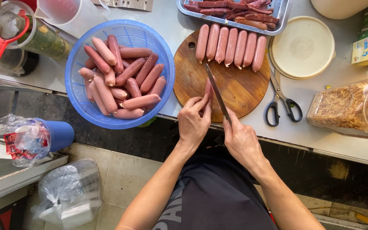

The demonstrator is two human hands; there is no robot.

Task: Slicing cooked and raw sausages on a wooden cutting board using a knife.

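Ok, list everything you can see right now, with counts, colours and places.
Cutting board: one, round, wooden, centre.
Sausages on board: seven, pink, in a row at far edge.
Blue basket: one, left, heaped with sausages.
Metal tray: one, top, holding cut sausage strips.
Scissors: one, black-handled, right of board.
Round lid: one, cream, right.
Clear jar: one, far right, brown flakes inside.
Left hand: holds one sausage on board.
Right hand: holds knife.
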